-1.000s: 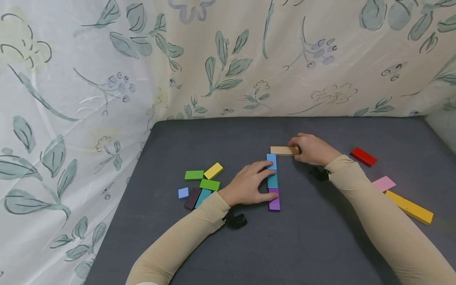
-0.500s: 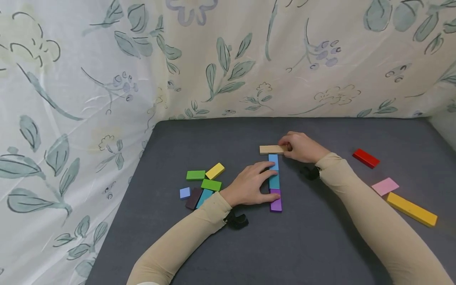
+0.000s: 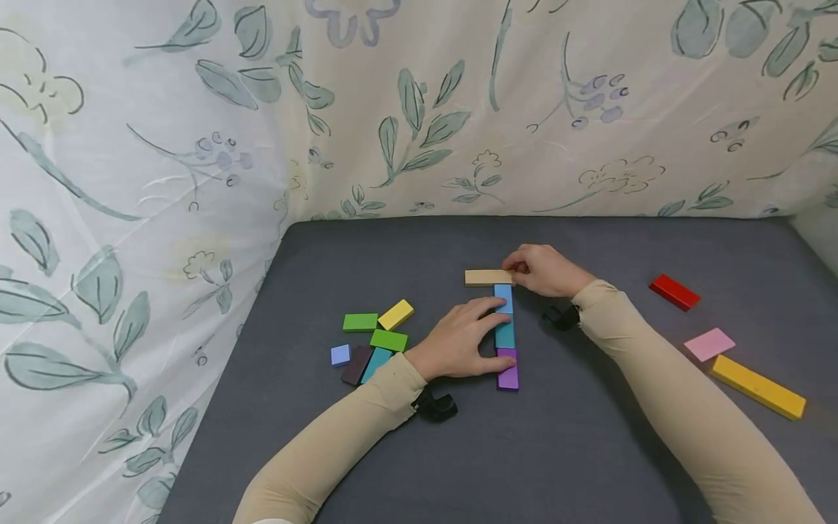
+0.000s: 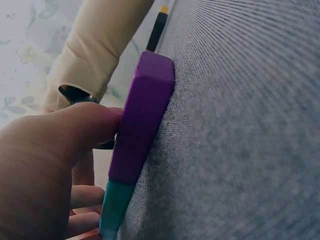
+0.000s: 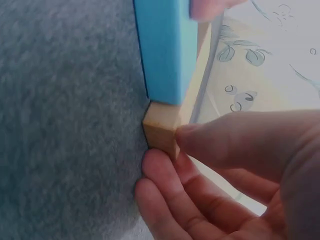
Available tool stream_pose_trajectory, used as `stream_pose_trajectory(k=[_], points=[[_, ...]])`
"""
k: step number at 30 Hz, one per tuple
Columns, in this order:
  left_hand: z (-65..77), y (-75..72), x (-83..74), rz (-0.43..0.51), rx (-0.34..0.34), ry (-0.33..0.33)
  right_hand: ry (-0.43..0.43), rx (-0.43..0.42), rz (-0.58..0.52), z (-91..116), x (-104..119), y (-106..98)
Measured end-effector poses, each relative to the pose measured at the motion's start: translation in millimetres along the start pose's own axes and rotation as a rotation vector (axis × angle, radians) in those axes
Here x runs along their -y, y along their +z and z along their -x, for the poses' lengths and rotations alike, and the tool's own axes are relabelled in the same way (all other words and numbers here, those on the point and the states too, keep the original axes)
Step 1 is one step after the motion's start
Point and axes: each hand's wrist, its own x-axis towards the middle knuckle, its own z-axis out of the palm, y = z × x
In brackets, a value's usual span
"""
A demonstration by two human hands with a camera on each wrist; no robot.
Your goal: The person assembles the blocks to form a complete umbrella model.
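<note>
A column of end-to-end blocks runs toward me in the head view: light blue (image 3: 503,292), teal (image 3: 505,336) and purple (image 3: 508,380). My left hand (image 3: 455,342) lies over them with fingers spread, the thumb touching the purple block (image 4: 142,117) and fingertips on the two blue ones. Across the far end lies a plain wooden block (image 3: 486,278), reaching left past the column. My right hand (image 3: 546,271) pinches its right end between thumb and fingers. In the right wrist view, the light blue block (image 5: 165,50) meets the side of the wooden block (image 5: 162,125) near that end.
Left of the column lie green (image 3: 360,322), yellow (image 3: 396,315), dark (image 3: 356,364), teal (image 3: 376,364) and small blue (image 3: 340,355) blocks. To the right are red (image 3: 674,292), pink (image 3: 710,344) and long yellow (image 3: 758,386) blocks. A patterned cloth (image 3: 419,109) hangs behind the table.
My right hand has slid the wooden block leftward across the far end of the column, its right end now near the light blue block. My left hand has stayed on the column.
</note>
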Motion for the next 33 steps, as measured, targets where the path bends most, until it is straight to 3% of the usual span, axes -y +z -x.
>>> stream_pose_trajectory(k=[33], points=[[-0.4,-0.4,2.9,0.014,-0.007,0.022,0.031,0.001,-0.059,-12.8,11.4,7.9]])
